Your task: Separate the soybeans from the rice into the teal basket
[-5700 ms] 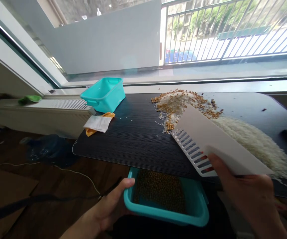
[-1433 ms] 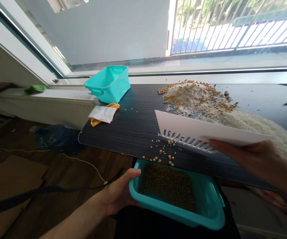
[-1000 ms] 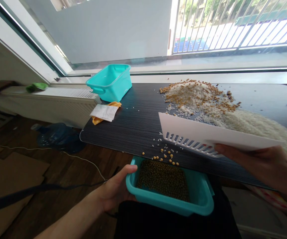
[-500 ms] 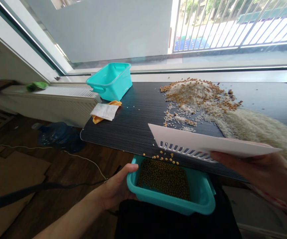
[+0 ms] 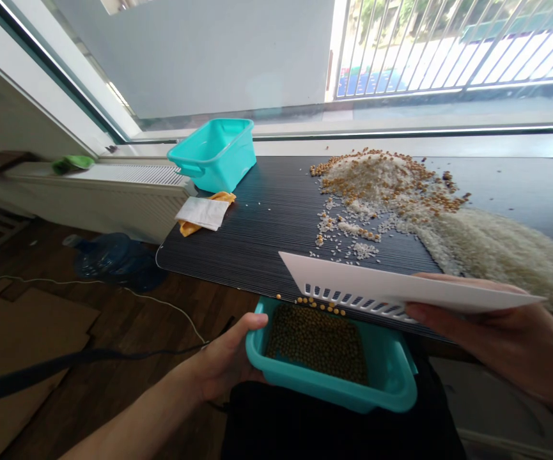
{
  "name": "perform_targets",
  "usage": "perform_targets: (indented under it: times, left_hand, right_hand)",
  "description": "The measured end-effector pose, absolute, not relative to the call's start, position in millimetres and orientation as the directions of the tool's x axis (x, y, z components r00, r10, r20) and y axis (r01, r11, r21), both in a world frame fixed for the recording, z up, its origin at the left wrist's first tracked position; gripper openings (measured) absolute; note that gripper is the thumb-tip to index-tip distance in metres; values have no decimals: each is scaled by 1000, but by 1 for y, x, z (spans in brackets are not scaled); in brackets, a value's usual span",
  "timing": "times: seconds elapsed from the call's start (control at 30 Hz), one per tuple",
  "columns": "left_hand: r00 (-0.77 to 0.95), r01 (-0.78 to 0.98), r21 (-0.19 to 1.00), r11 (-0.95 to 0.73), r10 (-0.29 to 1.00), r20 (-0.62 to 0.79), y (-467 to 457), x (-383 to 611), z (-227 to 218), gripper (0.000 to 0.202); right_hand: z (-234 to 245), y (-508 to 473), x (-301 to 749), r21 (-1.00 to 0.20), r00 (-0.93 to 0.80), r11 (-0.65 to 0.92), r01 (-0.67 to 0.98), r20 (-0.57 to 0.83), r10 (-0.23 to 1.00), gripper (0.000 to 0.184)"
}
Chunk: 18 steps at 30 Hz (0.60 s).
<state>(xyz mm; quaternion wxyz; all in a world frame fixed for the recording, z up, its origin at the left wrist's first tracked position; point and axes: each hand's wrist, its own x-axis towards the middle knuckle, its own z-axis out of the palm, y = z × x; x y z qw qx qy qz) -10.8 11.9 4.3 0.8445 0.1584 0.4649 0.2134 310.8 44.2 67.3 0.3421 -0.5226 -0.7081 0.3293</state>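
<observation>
My left hand [image 5: 231, 354] grips the left end of a teal plastic basin [image 5: 334, 391], its thumb over the rim. The basin is held below the table's front edge, and small round beans [image 5: 317, 345] cover its bottom. In my right hand [image 5: 491, 332] is a flat white plastic scraper [image 5: 376, 281] with a row of slots along its lower edge. A few yellowish beans [image 5: 321, 306] lie at the table edge, between scraper and basin. Farther back is a heap of white rice mixed with beans [image 5: 376, 176]. A larger spread of rice [image 5: 501, 249] reaches to the right, partly behind my right hand.
A second teal basin [image 5: 218, 156] stands at the table's back left corner. Before it lies a folded white tissue [image 5: 202, 213] on an orange cloth [image 5: 188, 228]. The dark table [image 5: 266, 236] adjoins a window. A large water bottle [image 5: 116, 259] lies on the floor, left.
My right hand has brought the scraper slightly toward me, closer to the basin. The loose beans have shifted nearer the table edge. My left hand keeps its hold on the basin.
</observation>
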Motion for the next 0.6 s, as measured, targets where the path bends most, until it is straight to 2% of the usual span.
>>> perform_targets:
  times: [0.13, 0.3, 0.47, 0.6]
  left_hand:
    - [460, -207, 461, 863, 501, -733, 12, -10, 4, 50]
    - [473, -210, 467, 859, 507, -720, 13, -9, 5, 52]
    - [477, -214, 461, 861, 504, -720, 13, -10, 4, 50]
    - [477, -232, 452, 861, 506, -719, 12, -11, 3, 48]
  right_hand:
    - [72, 42, 311, -802, -283, 288, 524, 155, 947, 21]
    - [71, 45, 305, -847, -195, 234, 476, 158, 968, 17]
    - [69, 47, 303, -832, -196, 220, 509, 137, 971, 23]
    - [71, 45, 306, -832, -263, 195, 519, 62, 963, 25]
